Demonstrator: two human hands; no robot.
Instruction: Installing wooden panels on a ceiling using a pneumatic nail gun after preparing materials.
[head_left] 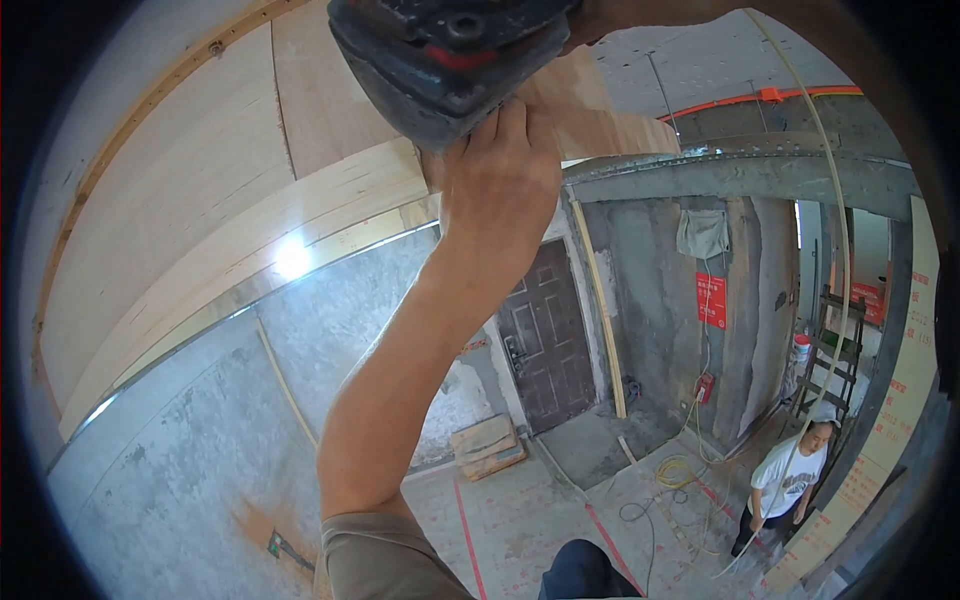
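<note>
My left arm reaches up from the lower edge. My left hand [505, 175] is raised against the wooden ceiling panelling [350, 175], its fingers bent and closed just below a black power tool [450, 70] with red trim. The tool and the hand itself hide what those fingers hold. From the upper right my right arm arches over to the tool. My right hand [605, 18] grips it, mostly cut off by the top edge. A pale curved wooden board [625, 135] sticks out to the right behind my left hand.
A thin hose [835, 190] hangs at the right. Below right stands a person in a white shirt [790, 475], near a ladder [835, 350]. A brown door [548, 335], stacked boards [488, 447] and a coiled yellow hose [675, 470] lie beyond.
</note>
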